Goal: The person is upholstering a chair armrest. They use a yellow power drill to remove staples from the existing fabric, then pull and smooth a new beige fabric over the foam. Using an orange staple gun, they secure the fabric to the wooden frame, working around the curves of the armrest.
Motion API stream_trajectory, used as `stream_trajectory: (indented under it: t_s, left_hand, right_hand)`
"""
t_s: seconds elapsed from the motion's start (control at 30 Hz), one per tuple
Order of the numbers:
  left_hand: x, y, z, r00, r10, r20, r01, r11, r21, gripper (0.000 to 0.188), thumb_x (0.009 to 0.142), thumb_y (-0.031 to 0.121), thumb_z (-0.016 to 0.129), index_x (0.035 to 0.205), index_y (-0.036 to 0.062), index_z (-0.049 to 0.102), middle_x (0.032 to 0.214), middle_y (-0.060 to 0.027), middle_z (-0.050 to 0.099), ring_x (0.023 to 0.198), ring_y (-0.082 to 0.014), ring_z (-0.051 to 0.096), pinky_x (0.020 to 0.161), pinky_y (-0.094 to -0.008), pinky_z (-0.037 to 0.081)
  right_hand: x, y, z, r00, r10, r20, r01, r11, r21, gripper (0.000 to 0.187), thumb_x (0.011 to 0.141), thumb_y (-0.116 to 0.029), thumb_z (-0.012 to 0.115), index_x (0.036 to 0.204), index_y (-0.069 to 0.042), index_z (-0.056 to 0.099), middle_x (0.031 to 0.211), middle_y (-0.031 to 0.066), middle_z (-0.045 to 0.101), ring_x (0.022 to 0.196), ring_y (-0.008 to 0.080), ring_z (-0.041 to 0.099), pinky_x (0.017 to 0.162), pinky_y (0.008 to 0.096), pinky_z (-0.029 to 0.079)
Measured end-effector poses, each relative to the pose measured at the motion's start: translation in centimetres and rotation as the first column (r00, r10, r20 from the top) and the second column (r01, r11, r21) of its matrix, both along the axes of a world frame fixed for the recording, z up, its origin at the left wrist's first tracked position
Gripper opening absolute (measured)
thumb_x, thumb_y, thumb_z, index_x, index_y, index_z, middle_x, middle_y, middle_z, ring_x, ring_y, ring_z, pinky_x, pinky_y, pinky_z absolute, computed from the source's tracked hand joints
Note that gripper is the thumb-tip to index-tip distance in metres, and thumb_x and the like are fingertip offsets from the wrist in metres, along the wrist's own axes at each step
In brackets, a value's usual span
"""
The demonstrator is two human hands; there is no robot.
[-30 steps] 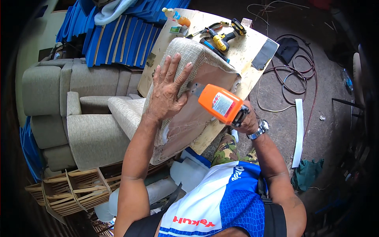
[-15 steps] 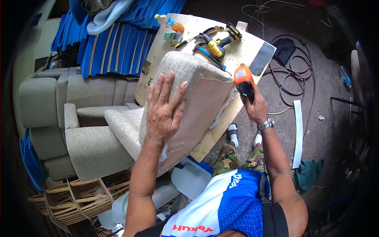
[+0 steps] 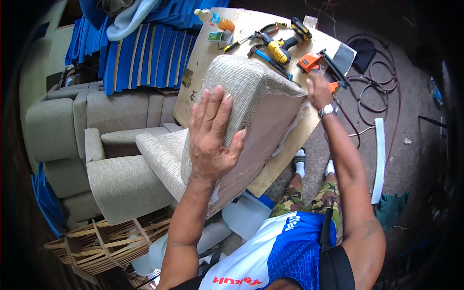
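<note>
Left grip (image 3: 210, 145): flat, fingers extended, against beige woven-fabric upholstered piece (image 3: 241, 72) | Right grip (image 3: 320, 92): at orange-and-black handheld tool (image 3: 309, 62); cannot tell whether fingers clasp it | Piece: on pale plywood table (image 3: 198, 63) | Tool: at table's edge, near yellow-and-black cordless drill (image 3: 279, 50)

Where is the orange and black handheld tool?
In the head view, the orange and black tool is at the right hand, near the right edge of the pale wooden table, right of the yellow cordless drill.
</note>
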State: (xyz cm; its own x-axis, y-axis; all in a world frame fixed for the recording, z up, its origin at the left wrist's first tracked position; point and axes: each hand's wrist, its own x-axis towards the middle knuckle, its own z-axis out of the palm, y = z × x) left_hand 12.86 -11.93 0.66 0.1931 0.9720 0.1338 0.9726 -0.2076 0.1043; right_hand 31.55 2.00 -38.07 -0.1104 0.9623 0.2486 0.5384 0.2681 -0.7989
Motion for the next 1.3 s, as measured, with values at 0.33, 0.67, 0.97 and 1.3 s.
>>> stream_trajectory:
  t_s: [0.33,0.67,0.97,1.3]
  left_hand:
    - [-6.6,0.5,0.8,0.412,-0.044,0.91,0.375,0.919,-0.125,0.091,0.099,0.072,0.019,0.15,-0.0008,0.039,0.157,-0.0154,0.039,0.15,-0.0282,0.027,0.123,-0.0398,0.011]
    - [-15.5,2.5,-8.2,-0.236,0.545,0.805,0.658,0.699,-0.28,0.081,0.103,0.066,0.018,0.155,0.0056,0.033,0.159,-0.0124,0.036,0.146,-0.0264,0.035,0.12,-0.038,0.027]
    - [-14.0,1.5,-7.3,-0.053,0.173,0.984,0.651,0.753,-0.097,0.073,0.107,0.053,0.008,0.16,0.0022,0.012,0.167,-0.0138,0.013,0.154,-0.0254,0.012,0.125,-0.0349,0.008]
    - [-13.1,-1.9,-3.6,0.486,-0.341,0.804,0.572,0.82,0.002,0.071,0.107,0.05,0.02,0.16,0.0032,0.014,0.168,-0.0154,0.003,0.155,-0.0304,-0.002,0.125,-0.0405,0.001]
  right_hand:
    - [-7.2,-19.5,25.3,0.483,-0.188,-0.855,-0.34,0.86,-0.381,0.049,0.108,-0.044,0.042,0.108,0.001,0.063,0.09,0.0099,0.069,0.078,0.0189,0.068,0.073,0.0325,0.057]
    - [-10.4,-23.1,34.5,0.623,-0.311,-0.717,-0.283,0.766,-0.578,0.052,0.103,-0.053,0.049,0.096,-0.003,0.06,0.071,0.0054,0.065,0.055,0.0127,0.064,0.047,0.0262,0.053]
    - [-11.2,-24.1,33.7,0.539,-0.387,-0.748,-0.196,0.806,-0.559,0.044,0.103,-0.049,0.052,0.094,-0.007,0.063,0.067,-0.0028,0.058,0.052,0.006,0.054,0.046,0.0215,0.045]
    - [-11.3,-25.6,32.3,0.115,-0.289,-0.951,-0.396,0.864,-0.31,0.029,0.106,-0.024,0.05,0.118,0.0,0.061,0.114,0.0109,0.07,0.101,0.0151,0.069,0.086,0.0284,0.058]
